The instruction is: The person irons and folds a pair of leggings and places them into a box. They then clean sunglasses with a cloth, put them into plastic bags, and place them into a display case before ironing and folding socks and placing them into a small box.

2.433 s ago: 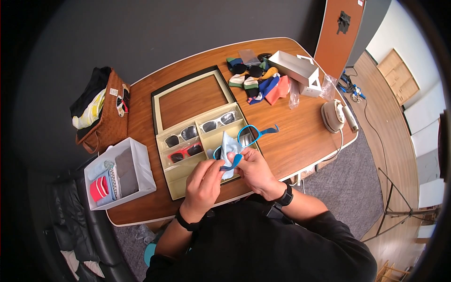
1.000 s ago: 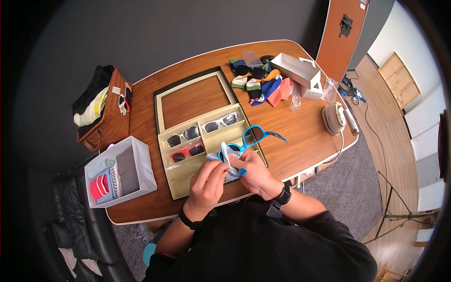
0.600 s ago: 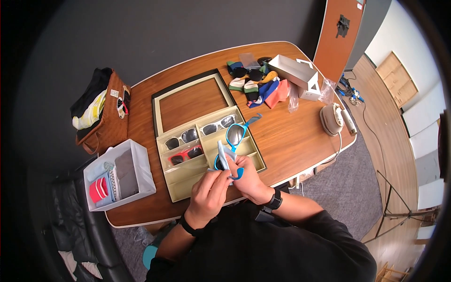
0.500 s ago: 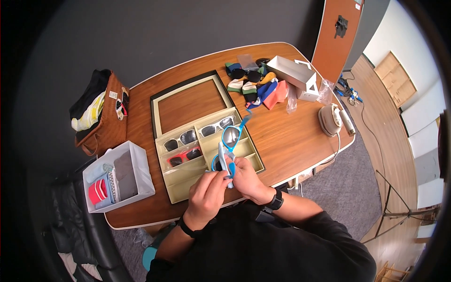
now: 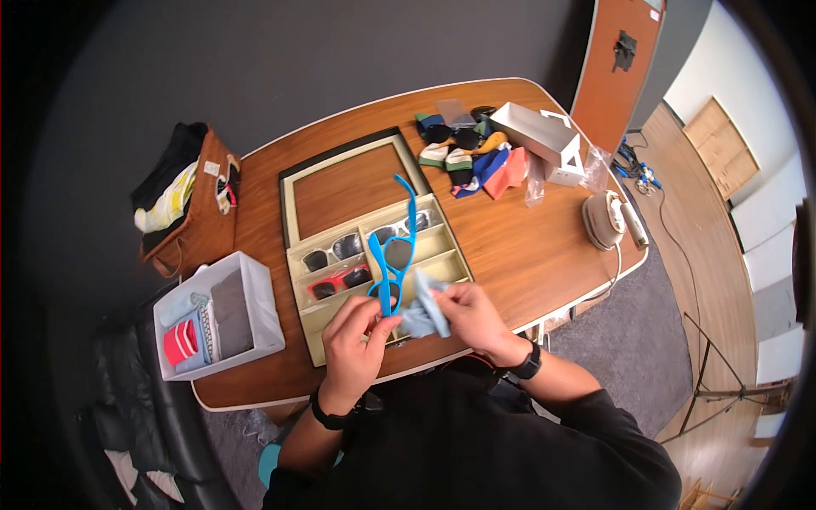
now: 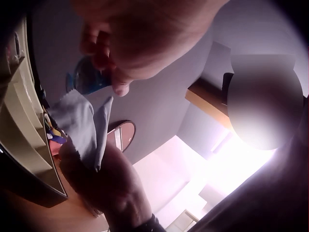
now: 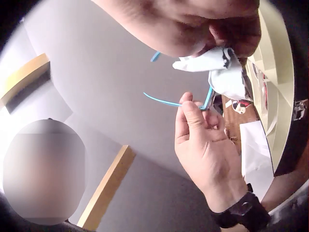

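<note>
My left hand pinches a pair of blue-framed sunglasses near the hinge, thumb against fingers. The frame stands tilted over the display case, both arms unfolded and pointing away. Just to the right, my right hand pinches a crumpled light grey-blue cloth. In the head view the cloth sits beside the lower lens. From the right wrist view, the left thumb and fingers grip the thin blue arm, while the cloth hangs from the right hand and overlaps the frame.
White sunglasses and red sunglasses lie in the case's compartments. A grey-white bin of folded clothes and a brown basket stand left. Colourful socks, a white box and a handheld steamer are at right.
The sunglasses have swung left and turned, their arms now pointing away. The left hand holds them by the hinge side; the right hand has drawn to the right with the cloth.
</note>
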`<state>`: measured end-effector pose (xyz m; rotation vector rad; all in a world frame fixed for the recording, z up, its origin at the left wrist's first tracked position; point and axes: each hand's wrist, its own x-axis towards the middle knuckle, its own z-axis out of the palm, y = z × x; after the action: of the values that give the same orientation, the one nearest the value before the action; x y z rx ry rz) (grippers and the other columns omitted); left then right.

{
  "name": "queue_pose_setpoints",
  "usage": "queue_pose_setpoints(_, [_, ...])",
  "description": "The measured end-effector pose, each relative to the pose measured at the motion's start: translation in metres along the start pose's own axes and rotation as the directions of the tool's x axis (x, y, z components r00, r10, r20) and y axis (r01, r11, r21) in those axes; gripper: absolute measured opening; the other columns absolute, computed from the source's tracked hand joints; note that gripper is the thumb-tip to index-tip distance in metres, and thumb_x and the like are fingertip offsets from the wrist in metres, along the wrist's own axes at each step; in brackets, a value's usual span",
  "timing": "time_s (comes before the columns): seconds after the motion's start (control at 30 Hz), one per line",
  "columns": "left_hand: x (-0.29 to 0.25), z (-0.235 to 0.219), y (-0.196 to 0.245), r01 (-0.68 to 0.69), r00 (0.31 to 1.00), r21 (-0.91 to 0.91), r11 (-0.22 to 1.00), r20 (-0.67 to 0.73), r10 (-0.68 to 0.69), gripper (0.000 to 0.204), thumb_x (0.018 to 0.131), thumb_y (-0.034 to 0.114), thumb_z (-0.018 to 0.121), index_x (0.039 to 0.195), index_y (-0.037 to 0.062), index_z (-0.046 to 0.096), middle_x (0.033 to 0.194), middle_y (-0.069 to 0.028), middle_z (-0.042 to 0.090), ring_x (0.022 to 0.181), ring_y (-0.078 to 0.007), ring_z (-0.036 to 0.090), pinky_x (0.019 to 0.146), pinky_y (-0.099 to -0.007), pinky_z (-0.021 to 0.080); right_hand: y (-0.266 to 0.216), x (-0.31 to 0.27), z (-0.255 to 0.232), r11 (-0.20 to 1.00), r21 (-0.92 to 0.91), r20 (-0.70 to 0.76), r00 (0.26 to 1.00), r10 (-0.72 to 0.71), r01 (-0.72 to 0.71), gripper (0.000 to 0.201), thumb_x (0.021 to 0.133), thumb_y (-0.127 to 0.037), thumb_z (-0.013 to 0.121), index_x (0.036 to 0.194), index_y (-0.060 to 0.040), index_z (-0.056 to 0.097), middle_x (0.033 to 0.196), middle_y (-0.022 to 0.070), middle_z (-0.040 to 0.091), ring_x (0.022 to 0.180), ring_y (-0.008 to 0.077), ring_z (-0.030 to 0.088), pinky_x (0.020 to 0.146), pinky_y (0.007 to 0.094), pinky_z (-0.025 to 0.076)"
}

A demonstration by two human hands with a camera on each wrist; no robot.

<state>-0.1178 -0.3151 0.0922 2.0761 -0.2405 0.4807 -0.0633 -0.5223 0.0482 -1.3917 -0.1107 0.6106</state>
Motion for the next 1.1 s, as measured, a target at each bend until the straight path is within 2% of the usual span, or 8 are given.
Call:
queue_pose_setpoints(0.07, [0.009,-0.008,0.001,-0.028,0.999,0.049,0.998,0.034,0.027,0.019,0.091,0.000,0.081,0.106,-0.0045,0.071,0.093,-0.0120,0.067,0.075,-0.0249,0.068,0.068,-0.0351,0.054,0.006,0.003,-0.001,0.980,0.065,-0.137,0.974,-0.180,0.190,0.034,0.114,-0.025,0.061,0.104,0.0009,0.080,0.080,-0.0036,0.071,0.066,0.0020,0.052,0.059,0.0233,0.043])
queue_pose_setpoints(0.13, [0.013,-0.006,-0.006,-0.019,0.998,0.027,0.999,0.053,0.018,0.019,0.091,0.000,0.080,0.107,-0.0044,0.072,0.094,-0.0125,0.067,0.076,-0.0257,0.069,0.067,-0.0358,0.054,0.009,0.005,0.001,0.973,0.095,-0.163,0.967,-0.194,0.211,0.028,0.112,-0.021,0.063,0.109,0.0008,0.081,0.081,-0.0042,0.071,0.068,0.0023,0.053,0.061,0.0226,0.043])
queue_pose_setpoints(0.2, [0.016,-0.001,-0.010,-0.078,0.991,0.031,0.996,0.109,0.074,0.018,0.092,0.002,0.079,0.108,-0.0040,0.072,0.095,-0.0131,0.068,0.076,-0.0263,0.069,0.066,-0.0363,0.053,0.014,0.015,0.007,0.902,0.007,-0.244,0.876,-0.416,0.431,0.024,0.110,-0.018,0.067,0.110,0.0008,0.081,0.079,-0.0039,0.069,0.069,0.0031,0.053,0.063,0.0223,0.042])
queue_pose_setpoints(0.23, [0.017,0.002,-0.008,-0.082,0.991,0.029,0.996,0.112,0.078,0.018,0.092,0.002,0.079,0.108,-0.0040,0.072,0.095,-0.0131,0.068,0.076,-0.0263,0.069,0.066,-0.0363,0.053,0.003,0.011,0.013,0.932,0.110,-0.276,0.911,-0.306,0.346,0.021,0.108,-0.017,0.070,0.107,0.0000,0.082,0.077,-0.0029,0.067,0.069,0.0036,0.053,0.063,0.0231,0.041])
queue_pose_setpoints(0.43, [0.019,0.010,0.004,0.063,0.984,0.029,0.998,0.162,-0.067,0.017,0.092,0.004,0.079,0.106,-0.0039,0.072,0.095,-0.0145,0.069,0.077,-0.0318,0.068,0.069,-0.0399,0.054,0.004,0.011,0.014,0.931,0.185,-0.129,0.947,-0.295,0.315,0.018,0.107,-0.016,0.070,0.098,-0.0018,0.078,0.078,-0.0026,0.067,0.071,0.0056,0.055,0.064,0.0243,0.043])
queue_pose_setpoints(0.63, [0.012,0.022,-0.002,-0.137,0.982,0.155,0.978,0.149,0.114,0.018,0.092,0.006,0.078,0.107,-0.0014,0.072,0.095,-0.0162,0.065,0.083,-0.0360,0.066,0.073,-0.0463,0.054,0.000,0.010,0.022,0.899,0.354,-0.247,0.953,-0.176,0.257,0.017,0.104,-0.019,0.076,0.096,-0.0043,0.079,0.077,-0.0039,0.067,0.064,0.0035,0.048,0.059,0.0234,0.037])
queue_pose_setpoints(0.73, [0.010,0.019,0.001,-0.155,0.977,0.183,0.971,0.177,0.123,0.020,0.091,0.004,0.078,0.109,-0.0018,0.072,0.097,-0.0157,0.065,0.088,-0.0368,0.066,0.076,-0.0470,0.053,-0.023,0.017,0.010,0.861,0.343,-0.436,0.875,-0.209,0.376,0.017,0.104,-0.020,0.076,0.098,-0.0044,0.078,0.080,-0.0037,0.071,0.062,0.0032,0.048,0.059,0.0230,0.038])
queue_pose_setpoints(1.1, [0.016,0.018,0.000,-0.201,0.976,0.172,0.964,0.125,0.181,0.021,0.091,-0.001,0.076,0.110,-0.0040,0.071,0.098,-0.0172,0.065,0.088,-0.0381,0.066,0.076,-0.0455,0.052,-0.005,0.013,0.028,0.945,0.142,-0.255,0.933,-0.253,0.295,0.010,0.097,-0.013,0.084,0.098,-0.0037,0.080,0.072,-0.0059,0.066,0.062,0.0015,0.049,0.055,0.0231,0.037])
